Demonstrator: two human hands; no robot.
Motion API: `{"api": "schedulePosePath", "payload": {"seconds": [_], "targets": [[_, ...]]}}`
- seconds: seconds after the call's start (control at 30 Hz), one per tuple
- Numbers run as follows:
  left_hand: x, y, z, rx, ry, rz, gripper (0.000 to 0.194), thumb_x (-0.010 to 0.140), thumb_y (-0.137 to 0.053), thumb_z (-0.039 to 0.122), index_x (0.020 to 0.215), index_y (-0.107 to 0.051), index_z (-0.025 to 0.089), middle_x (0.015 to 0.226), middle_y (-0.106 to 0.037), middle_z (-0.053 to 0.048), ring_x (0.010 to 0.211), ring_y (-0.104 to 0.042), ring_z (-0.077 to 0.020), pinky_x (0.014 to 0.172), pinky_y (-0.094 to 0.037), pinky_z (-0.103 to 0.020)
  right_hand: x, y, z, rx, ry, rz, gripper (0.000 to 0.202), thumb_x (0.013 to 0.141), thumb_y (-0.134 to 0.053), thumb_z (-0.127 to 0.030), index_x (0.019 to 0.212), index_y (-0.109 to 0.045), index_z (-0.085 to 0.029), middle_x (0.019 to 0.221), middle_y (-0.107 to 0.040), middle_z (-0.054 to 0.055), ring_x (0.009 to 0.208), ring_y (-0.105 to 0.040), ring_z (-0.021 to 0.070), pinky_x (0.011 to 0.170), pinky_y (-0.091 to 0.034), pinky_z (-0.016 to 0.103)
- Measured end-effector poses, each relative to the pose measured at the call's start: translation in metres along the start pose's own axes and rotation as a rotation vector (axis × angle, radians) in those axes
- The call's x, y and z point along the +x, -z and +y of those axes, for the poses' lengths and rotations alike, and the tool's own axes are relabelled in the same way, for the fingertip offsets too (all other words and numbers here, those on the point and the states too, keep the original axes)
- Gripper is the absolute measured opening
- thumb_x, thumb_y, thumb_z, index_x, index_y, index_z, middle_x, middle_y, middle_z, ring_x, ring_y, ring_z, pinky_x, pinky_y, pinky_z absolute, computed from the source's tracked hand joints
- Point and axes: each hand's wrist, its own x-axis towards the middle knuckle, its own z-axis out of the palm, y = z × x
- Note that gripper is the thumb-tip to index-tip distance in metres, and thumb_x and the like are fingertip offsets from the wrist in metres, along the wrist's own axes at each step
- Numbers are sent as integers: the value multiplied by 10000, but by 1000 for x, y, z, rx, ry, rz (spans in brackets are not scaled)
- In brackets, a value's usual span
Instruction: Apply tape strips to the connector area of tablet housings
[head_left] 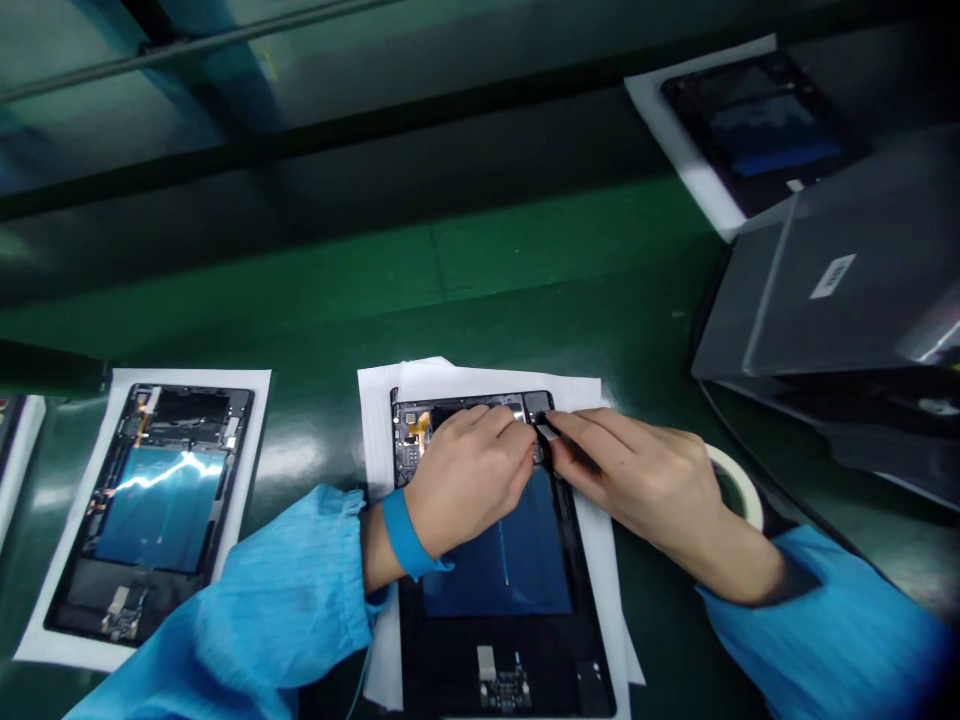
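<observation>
An opened tablet (442, 660) lies before me, its inside showing a large blue battery panel (499, 575) and a small circuit board (504, 688) near the bottom. My left hand (472, 475) is closed over the tablet's upper part, its curled fingertips at the upper right; a blue band circles that wrist. From the right, my right hand (652, 480) pinches at the same corner, its thumb and forefinger close to the left fingertips. A small dark and grey piece (550, 432) shows between the hands. What the left fingers hold is hidden.
White paper sheets (607, 590) lie beneath the tablet on the green table (322, 440). Another opened tablet (161, 510) is on the left. A tape roll (742, 485) sits behind my right wrist. A grey machine (847, 270) stands right, with a further tablet (772, 120) behind it.
</observation>
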Motion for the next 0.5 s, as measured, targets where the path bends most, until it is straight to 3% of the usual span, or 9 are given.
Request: {"api": "schedulePosePath", "payload": {"seconds": [0.3, 0.5], "targets": [[0, 0, 0, 16, 2, -2, 150, 923, -478, 178, 821, -585, 154, 796, -575, -36, 763, -550, -195, 715, -486, -339, 4, 0, -2, 43, 7, -37, 95, 883, -579, -195, 894, -661, -147, 834, -670, 14, 640, -561, 120, 578, -366, 277], [0, -1, -1, 12, 3, -1, 153, 921, -476, 173, 822, -591, 155, 795, -571, -36, 771, -555, -199, 721, -487, -339, 7, 1, 0, 82, 24, -112, 133, 897, -547, -201, 853, -667, -165, 790, -608, 23, 663, -488, 147, 592, -343, 304]]}}
